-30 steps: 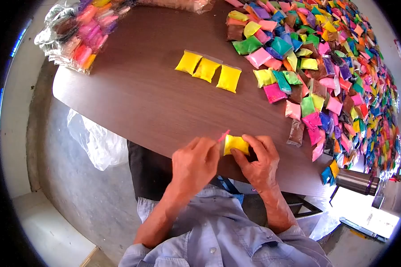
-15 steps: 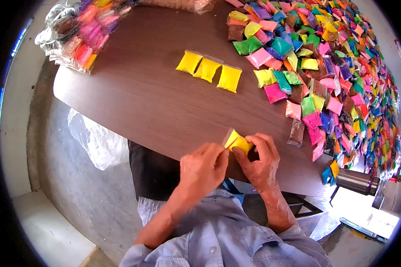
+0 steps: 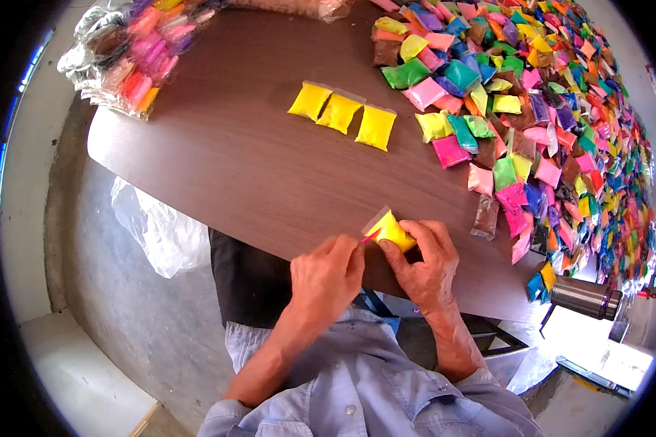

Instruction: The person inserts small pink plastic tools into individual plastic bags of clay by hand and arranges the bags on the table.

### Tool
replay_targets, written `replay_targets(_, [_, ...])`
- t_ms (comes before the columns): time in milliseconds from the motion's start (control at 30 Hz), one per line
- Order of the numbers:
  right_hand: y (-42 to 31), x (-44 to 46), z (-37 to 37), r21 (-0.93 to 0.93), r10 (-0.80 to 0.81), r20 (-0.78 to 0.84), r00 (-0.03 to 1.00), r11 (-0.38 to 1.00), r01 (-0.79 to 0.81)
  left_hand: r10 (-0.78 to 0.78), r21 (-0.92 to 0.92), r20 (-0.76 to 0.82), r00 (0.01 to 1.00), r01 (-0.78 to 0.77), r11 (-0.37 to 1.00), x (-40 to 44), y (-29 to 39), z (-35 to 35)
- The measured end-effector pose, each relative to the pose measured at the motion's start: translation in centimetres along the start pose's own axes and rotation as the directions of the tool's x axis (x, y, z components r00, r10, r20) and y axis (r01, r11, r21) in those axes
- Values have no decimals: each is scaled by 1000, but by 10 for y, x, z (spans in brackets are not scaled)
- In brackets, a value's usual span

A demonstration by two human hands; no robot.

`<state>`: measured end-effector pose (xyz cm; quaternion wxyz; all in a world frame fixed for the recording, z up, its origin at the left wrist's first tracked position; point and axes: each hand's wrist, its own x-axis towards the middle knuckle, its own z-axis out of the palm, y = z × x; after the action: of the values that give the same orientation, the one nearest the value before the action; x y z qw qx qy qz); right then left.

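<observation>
Yellow packet [image 3: 396,233] at lower centre of the frame, over the table [image 3: 219,160] near its lower edge; contact with the surface impossible to tell. Right grip [image 3: 428,264]: closed to a pinch on the packet's right end, thumb below and fingers above. Left grip [image 3: 326,273]: curled and nearly closed, apparently around a narrow pink strip [image 3: 372,235] at the packet's clear left border; inner fingertips hidden, firmness of hold uncertain. Step in hand, by judgement: work with the strip at that border, with the packet steadied from the right. Next move, by judgement: in need of a steady right pinch, without pressing the soft-looking filling towards the border, and fine control of the strip along the film. Upper centre: three yellow packets [image 3: 338,113] in a slanting row. Right side: dense heap of multicoloured packets [image 3: 547,172].
</observation>
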<state>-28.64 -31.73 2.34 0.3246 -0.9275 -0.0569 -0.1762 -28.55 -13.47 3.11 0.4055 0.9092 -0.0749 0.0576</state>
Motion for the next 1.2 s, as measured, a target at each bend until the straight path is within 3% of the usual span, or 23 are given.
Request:
replay_targets(200, [0, -1, 1, 20, 0, -3, 1000, 1000, 0, -28, 37, -48, 998, 30, 999, 9, -17, -9])
replay_targets(300, [-3, -2, -1, -16, 2, -15, 1000, 1000, -2, 0, -89, -113, 994, -10, 996, 9, -23, -9])
replay_targets(367, [-6, 0, -6, -42, -36, -10, 999, 999, 35, -135, -253, -116, 984, 102, 962, 8, -25, -11])
replay_targets(533, [-6, -3, -9, -65, -78, 76, 994, 994, 83, -207, -220, -195, 959, 162, 962, 17, -36, -31])
replay_targets(733, [3, 7, -6, -46, -88, -8, 996, 995, 87, -216, -102, -356, 909, 192, 976, 41, -71, -63])
replay_targets(867, [-1, 21, 6, -78, -119, -41, 992, 990, 115, -263, -165, -393, 881, 214, 963, 53, -87, -60])
replay_targets(1000, [-21, 9, 10, -45, -152, 133, 979, 986, 159, -218, -131, -421, 880, 179, 975, 51, -89, -59])
replay_targets(1067, [-27, -11, -5, -21, -333, 305, 892, 934, 356, -208, -136, -425, 881, 165, 977, 51, -89, -60])
replay_targets(1100, [-27, -20, -17, -24, -335, 310, 890, 933, 359, -213, -148, -424, 880, 164, 975, 51, -89, -60])
replay_targets(1167, [-23, -31, -44, 60, -353, 520, 778, 924, 378, -225, -165, -423, 878, 170, 972, 51, -92, -59])
replay_targets(1200, [-22, -32, -53, 58, -348, 527, 776, 925, 375, -221, -174, -423, 879, 160, 972, 49, -93, -58])
